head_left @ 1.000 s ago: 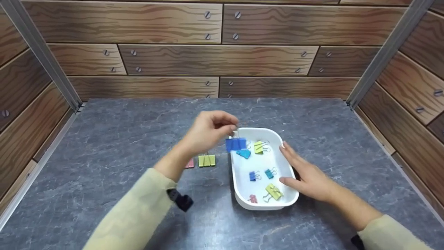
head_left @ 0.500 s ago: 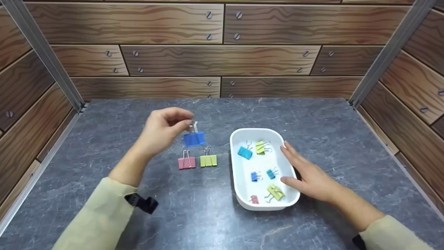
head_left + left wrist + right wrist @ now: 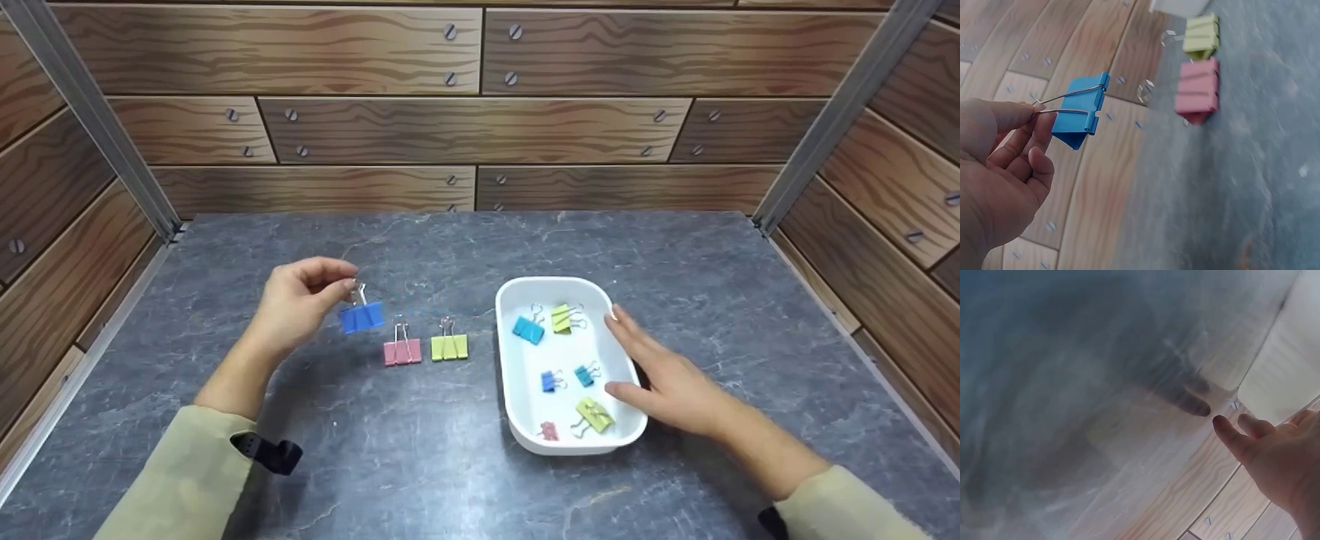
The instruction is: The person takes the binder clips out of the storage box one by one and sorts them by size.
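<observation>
Head view: folded-metal blue binder clip (image 3: 361, 317)

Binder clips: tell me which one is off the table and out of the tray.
The large blue binder clip, pinched by its wire handle in the left hand. The pink clip and green clip stand on the table; the others lie in the white tray.

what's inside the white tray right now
Six binder clips lie loose in the white tray: a light blue one and a yellow-green one at the far end, small blue and teal ones mid-tray, a small red one and another yellow-green one nearest. Nothing there is covered.
</observation>
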`<state>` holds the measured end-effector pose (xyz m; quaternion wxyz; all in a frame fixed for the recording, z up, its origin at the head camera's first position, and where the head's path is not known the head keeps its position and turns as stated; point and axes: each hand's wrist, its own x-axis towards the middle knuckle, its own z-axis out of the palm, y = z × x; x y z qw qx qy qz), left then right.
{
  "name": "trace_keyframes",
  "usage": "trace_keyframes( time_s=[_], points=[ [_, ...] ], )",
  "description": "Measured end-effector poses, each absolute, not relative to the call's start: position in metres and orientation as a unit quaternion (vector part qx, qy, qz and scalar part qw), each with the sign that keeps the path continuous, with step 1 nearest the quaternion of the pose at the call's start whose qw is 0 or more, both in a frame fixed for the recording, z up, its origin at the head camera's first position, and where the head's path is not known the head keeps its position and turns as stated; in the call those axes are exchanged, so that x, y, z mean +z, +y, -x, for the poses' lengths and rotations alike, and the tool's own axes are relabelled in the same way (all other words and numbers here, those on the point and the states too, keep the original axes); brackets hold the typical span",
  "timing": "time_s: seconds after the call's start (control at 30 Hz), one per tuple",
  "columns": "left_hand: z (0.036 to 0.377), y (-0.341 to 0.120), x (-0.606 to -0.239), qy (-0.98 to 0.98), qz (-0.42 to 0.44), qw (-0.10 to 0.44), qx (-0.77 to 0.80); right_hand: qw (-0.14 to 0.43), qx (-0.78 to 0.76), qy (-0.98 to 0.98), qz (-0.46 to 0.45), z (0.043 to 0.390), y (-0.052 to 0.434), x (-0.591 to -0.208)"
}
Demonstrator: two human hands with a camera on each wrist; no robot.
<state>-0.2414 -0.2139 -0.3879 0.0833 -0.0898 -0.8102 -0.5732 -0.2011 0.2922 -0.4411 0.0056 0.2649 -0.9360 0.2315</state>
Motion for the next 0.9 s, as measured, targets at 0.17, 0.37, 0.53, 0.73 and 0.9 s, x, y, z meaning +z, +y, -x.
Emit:
trace_keyframes(
  time_s=[0.17,0.37,0.53,0.73,0.9],
  points=[
    [0.245,-0.223,-0.404,-0.813,0.078,0.083,-0.572,0.002,0.225,-0.938,-0.264,0.202,0.293,-0.441],
    [0.25,-0.228,-0.418,-0.816,0.077,0.071,-0.569,0.001,0.225,-0.939,-0.261,0.202,0.292,-0.441],
    [0.251,-0.23,-0.426,-0.833,0.063,0.038,-0.548,0.003,0.227,-0.938,-0.262,0.202,0.291,-0.44],
    [0.252,-0.234,-0.433,-0.846,0.065,0.018,-0.528,0.001,0.228,-0.938,-0.261,0.201,0.291,-0.44],
    [0.252,-0.236,-0.436,-0.848,0.071,0.01,-0.524,-0.001,0.23,-0.938,-0.26,0.201,0.292,-0.44]
  ],
)
